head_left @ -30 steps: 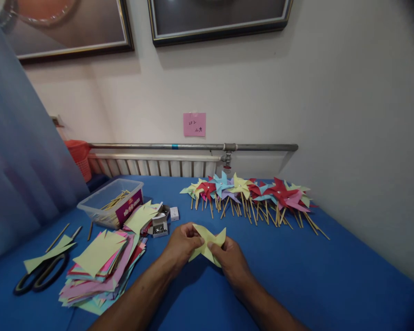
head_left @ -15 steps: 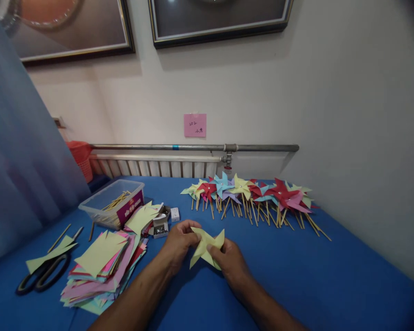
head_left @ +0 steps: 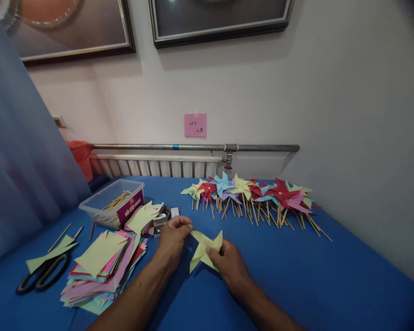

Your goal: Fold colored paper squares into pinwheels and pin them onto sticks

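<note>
A pale yellow paper pinwheel (head_left: 203, 250) with its points folded to the middle is in my right hand (head_left: 232, 266). The right thumb presses on its centre from above, with the other fingers behind the paper. My left hand (head_left: 174, 239) is just beyond the pinwheel's upper left tip. Its thumb and fingers are curled together. Whether anything small is between them I cannot make out. Close behind the left hand are small open boxes of metal pins (head_left: 158, 230), partly covered by it.
On the left lie stacked coloured paper squares (head_left: 101, 253), scissors (head_left: 44, 276) under a paper strip, and a clear plastic box (head_left: 112, 191) of sticks. Several finished pinwheels (head_left: 241, 186) on sticks lie along the back right of the blue table (head_left: 313, 285). A wall stands behind.
My left hand has come off the pinwheel's middle and moved left and slightly up, now covering part of the pin boxes. My right hand still holds the pinwheel, nearly in the same place.
</note>
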The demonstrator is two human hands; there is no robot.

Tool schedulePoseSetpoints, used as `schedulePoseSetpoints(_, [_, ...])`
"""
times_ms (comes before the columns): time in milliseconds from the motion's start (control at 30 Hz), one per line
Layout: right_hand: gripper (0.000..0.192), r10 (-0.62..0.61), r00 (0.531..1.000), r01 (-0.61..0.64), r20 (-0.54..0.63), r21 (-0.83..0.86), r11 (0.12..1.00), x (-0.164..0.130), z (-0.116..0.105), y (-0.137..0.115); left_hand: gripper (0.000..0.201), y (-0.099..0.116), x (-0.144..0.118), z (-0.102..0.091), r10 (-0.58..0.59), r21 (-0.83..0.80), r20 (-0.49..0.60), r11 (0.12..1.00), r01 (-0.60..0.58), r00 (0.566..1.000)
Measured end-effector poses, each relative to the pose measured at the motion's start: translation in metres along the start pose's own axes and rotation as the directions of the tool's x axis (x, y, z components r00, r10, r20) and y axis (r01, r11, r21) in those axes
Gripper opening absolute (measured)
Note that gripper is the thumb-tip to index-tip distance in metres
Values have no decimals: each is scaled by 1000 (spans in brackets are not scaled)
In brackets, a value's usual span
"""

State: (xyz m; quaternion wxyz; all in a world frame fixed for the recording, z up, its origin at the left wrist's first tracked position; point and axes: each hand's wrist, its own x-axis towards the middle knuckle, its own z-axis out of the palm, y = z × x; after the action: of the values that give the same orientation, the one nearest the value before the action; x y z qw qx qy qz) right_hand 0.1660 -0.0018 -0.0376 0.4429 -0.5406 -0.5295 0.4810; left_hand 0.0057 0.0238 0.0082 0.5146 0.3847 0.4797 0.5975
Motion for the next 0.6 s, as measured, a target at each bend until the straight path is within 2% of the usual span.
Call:
schedulePoseSetpoints(100, [32, -13, 1000, 13, 6, 70, 997, 2, 0, 3, 29, 3, 0, -2, -25, -42, -6, 999, 24, 1000])
schedulePoseSetpoints(200, [30, -30, 999, 32, -21, 74, 997, 3, -1, 5, 35, -1, -6, 3, -104, -53, 117, 992, 111, 988])
schedulePoseSetpoints(267, [29, -37, 999, 38, -24, 58, 998, 3, -1, 5, 30, -4, -9, 6, -135, -30, 172, 989, 142, 976])
schedulePoseSetpoints(367, [28, -33, 999, 33, -13, 47, 998, 1, -2, 2, 22, -5, -7, 5, -105, -15, 95, 994, 107, 990])
schedulePoseSetpoints(467, [31, -8, 998, 13, -60, 84, 996, 2, -5, 0, 23, -1, 0, -1, -29, 29, 24, 999, 28, 999])
schedulePoseSetpoints(533, [35, 24, 996, -9, -91, 168, 986, 4, -6, 0, 22, 2, 1, -4, -17, 81, 73, 997, 11, 997])
schedulePoseSetpoints(600, [40, 61, 993, -30, -102, 280, 959, 6, -7, 1, 23, 2, -2, -2, -25, 123, 166, 992, 5, 986])
